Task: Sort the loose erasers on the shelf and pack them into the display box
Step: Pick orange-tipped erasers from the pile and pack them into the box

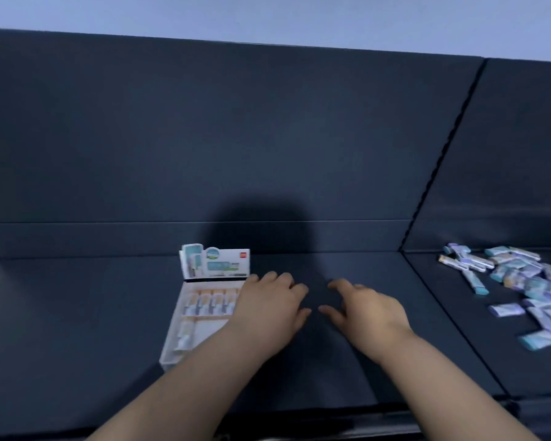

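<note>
While the loose erasers (519,281) lie heaped near the shelf's (77,313) right edge, left grip (269,302) and right grip (368,308) hover released, holding nothing — the left beside the part-filled display box (218,265) mid-shelf.

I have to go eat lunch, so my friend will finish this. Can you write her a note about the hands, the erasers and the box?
Left hand: holds nothing, fingers loosely curled, at the right edge of the display box.
Right hand: holds nothing, over the dark shelf, close to the left hand.
Display box: open on the shelf, lid flap upright.
Done: packed erasers line the back row; the front row has only a few, at its left end.
Left: the loose erasers lie in a pile far to the right. Sort them and fill the rest of the box.
</note>
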{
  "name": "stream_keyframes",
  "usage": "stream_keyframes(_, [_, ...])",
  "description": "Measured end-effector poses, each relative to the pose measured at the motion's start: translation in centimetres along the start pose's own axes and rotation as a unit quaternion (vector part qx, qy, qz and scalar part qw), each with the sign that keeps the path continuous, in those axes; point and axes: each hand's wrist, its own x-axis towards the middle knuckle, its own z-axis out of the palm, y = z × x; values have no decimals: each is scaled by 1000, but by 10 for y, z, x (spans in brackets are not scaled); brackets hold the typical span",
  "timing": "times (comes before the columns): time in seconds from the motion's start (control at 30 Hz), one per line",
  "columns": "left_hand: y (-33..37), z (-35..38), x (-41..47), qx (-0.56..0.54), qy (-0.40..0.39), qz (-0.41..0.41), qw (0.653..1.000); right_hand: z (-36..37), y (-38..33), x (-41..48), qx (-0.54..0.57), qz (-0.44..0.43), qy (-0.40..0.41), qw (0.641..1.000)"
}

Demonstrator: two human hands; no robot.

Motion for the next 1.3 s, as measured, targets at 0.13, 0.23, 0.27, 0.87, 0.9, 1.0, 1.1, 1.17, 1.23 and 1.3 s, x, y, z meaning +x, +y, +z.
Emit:
stream_keyframes(0.13, [68, 5, 25, -13, 5, -3, 1000, -14, 68, -17, -32, -8, -23, 999])
stream_keyframes(0.23, [125, 8, 43, -21, 10, -8, 1000, -25, 125, -32, -50, -15, -36, 998])
stream_keyframes(0.27, [140, 10, 48, -22, 8, -9, 1000, -27, 141, -35, -58, -16, -37, 997])
stream_keyframes(0.87, [241, 37, 102, -50, -69, 21, 996, -33, 269, -57, -36, 49, -61, 996])
stream_keyframes(0.9, [241, 38, 107, -52, -73, 25, 996, -33, 271, -56, -31, 54, -62, 996])
stream_keyframes(1.0, [244, 40, 121, -64, -79, 36, 994, -34, 282, -52, -20, 73, -54, 996])
stream_keyframes(1.1, [252, 42, 133, -71, -84, 48, 993, -32, 298, -50, -16, 95, -50, 994])
stream_keyframes(1.17, [260, 44, 140, -70, -87, 52, 992, -32, 311, -50, -12, 107, -54, 993])
stream_keyframes(1.23, [270, 46, 150, -67, -88, 52, 992, -33, 328, -48, -10, 113, -50, 992])
stream_keyframes(1.3, [281, 48, 161, -69, -88, 52, 992, -36, 345, -45, -10, 119, -47, 992])
